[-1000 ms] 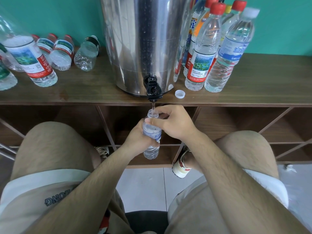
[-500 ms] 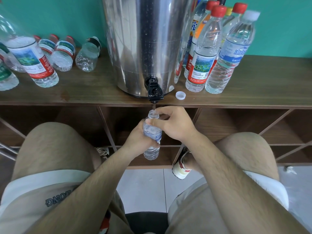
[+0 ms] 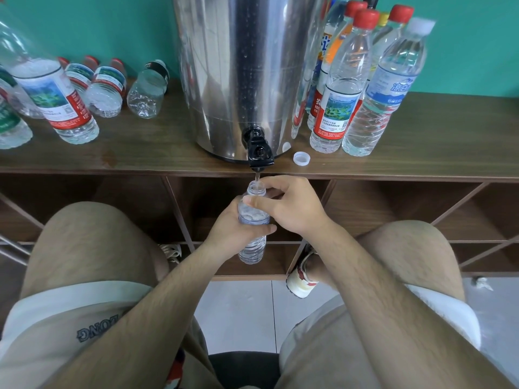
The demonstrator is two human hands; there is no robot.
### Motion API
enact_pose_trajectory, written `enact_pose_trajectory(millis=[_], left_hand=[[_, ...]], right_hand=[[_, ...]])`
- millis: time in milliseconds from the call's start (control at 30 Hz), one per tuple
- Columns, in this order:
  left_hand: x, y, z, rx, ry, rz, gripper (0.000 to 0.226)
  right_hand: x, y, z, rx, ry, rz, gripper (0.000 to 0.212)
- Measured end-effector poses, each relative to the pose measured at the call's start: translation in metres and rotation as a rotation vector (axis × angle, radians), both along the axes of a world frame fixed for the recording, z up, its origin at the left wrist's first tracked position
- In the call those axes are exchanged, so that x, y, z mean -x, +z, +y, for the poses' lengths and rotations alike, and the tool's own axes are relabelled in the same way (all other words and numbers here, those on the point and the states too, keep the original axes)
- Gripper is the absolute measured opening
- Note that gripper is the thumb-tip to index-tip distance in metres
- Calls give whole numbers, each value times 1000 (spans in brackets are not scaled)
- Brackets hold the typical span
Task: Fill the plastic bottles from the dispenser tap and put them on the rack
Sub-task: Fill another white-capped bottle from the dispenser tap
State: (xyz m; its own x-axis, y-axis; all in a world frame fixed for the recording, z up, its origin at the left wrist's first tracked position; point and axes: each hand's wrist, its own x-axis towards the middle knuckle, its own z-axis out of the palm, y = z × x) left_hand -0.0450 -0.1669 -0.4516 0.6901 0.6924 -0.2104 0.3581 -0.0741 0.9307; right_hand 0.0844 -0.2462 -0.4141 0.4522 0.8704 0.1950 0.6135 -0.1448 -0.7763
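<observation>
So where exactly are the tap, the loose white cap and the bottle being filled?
tap (image 3: 259, 151): head view, on its black spout body.
loose white cap (image 3: 301, 158): head view, on the cap's middle.
bottle being filled (image 3: 252, 249): head view, on its ribbed lower body.

shorts of beige woven cloth (image 3: 42, 352) are worn, and each leg is finished with a wide white hem band (image 3: 70, 299). dark outlined block letters (image 3: 94, 331), seen upside down and only partly readable as "ong", are printed on the left leg just behind that band. a small patch of red cloth (image 3: 175, 369) is seen between the legs; its garment cannot be told. a white sneaker with red trim (image 3: 302, 282) is worn on the right foot, and pale laces of a second shoe (image 3: 170, 249) are glimpsed by the left leg. the left forearm (image 3: 157, 299) and right forearm (image 3: 379, 290) are bare and hairy, as are the thighs, and the left hand (image 3: 224, 234) and right hand (image 3: 295, 209) are uncovered.
</observation>
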Motion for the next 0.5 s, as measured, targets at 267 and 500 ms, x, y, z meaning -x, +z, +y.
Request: enact_pose_trajectory(millis=[267,500], left_hand=[[-1,-3,3,-67,36,-10,69],[1,-1,2,-109,30,-20,72]], right_hand=[[4,1,0,-40,0,-26,25],[6,1,-3,-39,-4,-41,27]])
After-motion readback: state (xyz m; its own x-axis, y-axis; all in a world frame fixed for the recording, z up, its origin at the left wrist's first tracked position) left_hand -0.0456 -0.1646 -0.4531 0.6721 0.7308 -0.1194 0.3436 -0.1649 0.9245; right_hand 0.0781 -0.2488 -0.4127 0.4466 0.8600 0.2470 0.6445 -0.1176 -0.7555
